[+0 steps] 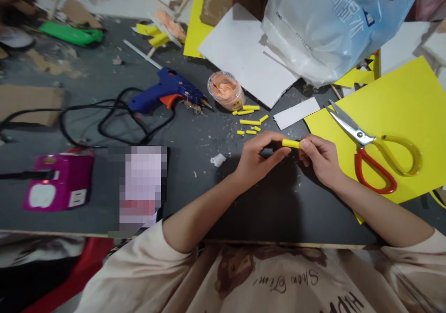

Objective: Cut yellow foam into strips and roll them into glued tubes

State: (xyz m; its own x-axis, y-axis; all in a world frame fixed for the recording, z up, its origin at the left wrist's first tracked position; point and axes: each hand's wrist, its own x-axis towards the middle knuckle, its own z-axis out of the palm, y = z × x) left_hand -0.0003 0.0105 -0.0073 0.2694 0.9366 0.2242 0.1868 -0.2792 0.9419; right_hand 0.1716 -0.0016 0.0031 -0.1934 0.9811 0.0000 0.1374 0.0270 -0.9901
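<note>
A small yellow paper roll (291,143) is pinched between both my hands just above the dark table (195,178). My left hand (259,157) closes its thumb and fingers round the roll's left end. My right hand (318,157) grips the right end with curled fingers. Several more short yellow rolls (249,116) lie on the table just beyond my hands, next to a small clear jar with orange contents (226,90).
Red-and-yellow scissors (372,153) rest on a yellow sheet (411,99) at right. A blue glue gun (167,90) with a black cord (104,122) lies at centre left. White sheets (240,53), a plastic bag (331,20) and a magenta box (57,180) surround the space.
</note>
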